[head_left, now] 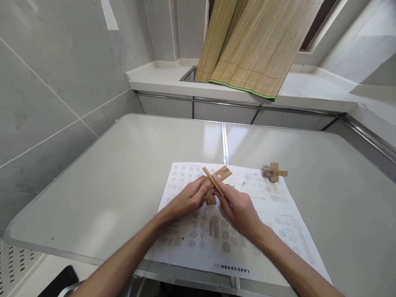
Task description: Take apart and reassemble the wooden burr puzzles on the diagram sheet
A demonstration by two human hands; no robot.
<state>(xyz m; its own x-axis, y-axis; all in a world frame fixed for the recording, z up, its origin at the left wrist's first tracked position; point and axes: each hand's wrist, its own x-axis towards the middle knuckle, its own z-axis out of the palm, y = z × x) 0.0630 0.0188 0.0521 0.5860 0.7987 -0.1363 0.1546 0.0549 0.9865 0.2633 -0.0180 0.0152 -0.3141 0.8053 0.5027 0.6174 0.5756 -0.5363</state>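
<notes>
Over a printed paper sheet, my left hand [190,197] is closed around a flat wooden puzzle piece [226,170] with a dark letter on its far end. My right hand [239,205] pinches a narrow wooden strip [208,173], which crosses that piece at an angle. Below the fingers the end of a further wooden block [211,201] sticks out; whether it is joined to the others is hidden. To the right, a cross-shaped wooden assembly [274,172] with dark marks lies on the printed sheet [260,270], which has many small diagrams.
The sheet lies on a pale folding table [108,173] with a metal seam [225,142] down its middle. Beyond it, a bamboo mat [256,53] hangs over a white ledge [163,84]. A black object [60,282] is at the lower left, below the table edge.
</notes>
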